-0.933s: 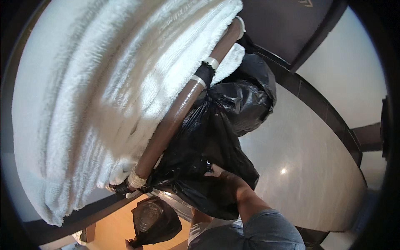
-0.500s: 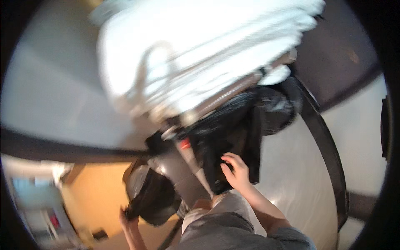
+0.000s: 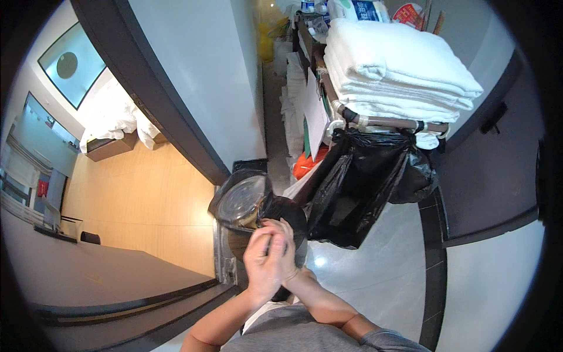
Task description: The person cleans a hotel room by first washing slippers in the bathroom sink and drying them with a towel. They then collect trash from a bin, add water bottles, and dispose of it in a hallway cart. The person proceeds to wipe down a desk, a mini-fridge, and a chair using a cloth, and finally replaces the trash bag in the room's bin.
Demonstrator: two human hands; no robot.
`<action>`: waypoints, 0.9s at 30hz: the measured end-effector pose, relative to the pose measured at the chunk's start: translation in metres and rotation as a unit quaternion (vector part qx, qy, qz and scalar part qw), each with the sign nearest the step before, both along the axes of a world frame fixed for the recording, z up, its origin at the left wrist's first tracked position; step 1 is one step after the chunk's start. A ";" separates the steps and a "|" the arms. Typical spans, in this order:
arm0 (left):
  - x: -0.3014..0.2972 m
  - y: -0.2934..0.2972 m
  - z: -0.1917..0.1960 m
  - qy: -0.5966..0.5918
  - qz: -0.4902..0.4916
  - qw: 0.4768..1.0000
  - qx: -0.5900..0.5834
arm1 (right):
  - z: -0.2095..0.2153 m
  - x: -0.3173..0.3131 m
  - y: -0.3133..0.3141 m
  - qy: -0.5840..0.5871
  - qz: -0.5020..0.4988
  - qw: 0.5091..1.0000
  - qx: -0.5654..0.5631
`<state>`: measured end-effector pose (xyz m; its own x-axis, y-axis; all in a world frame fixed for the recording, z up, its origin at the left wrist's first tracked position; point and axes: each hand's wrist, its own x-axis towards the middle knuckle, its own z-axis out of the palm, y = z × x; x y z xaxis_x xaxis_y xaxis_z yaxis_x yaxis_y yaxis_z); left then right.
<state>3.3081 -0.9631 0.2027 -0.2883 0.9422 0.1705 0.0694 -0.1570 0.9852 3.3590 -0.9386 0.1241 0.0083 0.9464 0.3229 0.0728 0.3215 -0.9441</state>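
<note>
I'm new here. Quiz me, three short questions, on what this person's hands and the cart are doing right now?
1. True or false: folded white towels lie stacked on top of the cart.
2. What colour is the large plastic bag hanging from the cart's rail?
3. The two hands, left hand and right hand, are: A apart, B pressed together at a small black bin bag.

Key: 1 true; 2 black; 3 B.

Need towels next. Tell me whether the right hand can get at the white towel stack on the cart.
Probably not yet: the right hand is clasped with the left hand at a small black-lined bin; the towel stack lies unblocked beyond the black bag.
</note>
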 end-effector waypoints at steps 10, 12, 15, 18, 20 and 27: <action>-0.055 0.007 0.064 0.174 0.042 0.951 0.252 | 0.077 0.148 -0.040 -0.095 -0.211 0.972 -0.023; -0.058 0.032 0.002 0.048 0.106 0.991 0.063 | 0.096 0.176 -0.046 -0.035 -0.251 0.966 0.050; 0.001 0.060 -0.102 0.140 -0.033 0.982 -0.125 | 0.136 0.214 -0.043 0.062 -0.300 0.947 0.093; 0.078 0.086 -0.239 0.187 -0.114 0.971 -0.094 | 0.182 0.212 -0.029 0.072 -0.338 0.926 0.152; 0.145 0.079 -0.197 0.182 -0.109 0.950 -0.227 | 0.196 0.234 -0.014 0.018 -0.427 0.884 0.190; 0.131 0.073 -0.237 0.006 0.010 0.967 -0.254 | 0.214 0.283 0.034 0.043 -0.468 0.861 0.195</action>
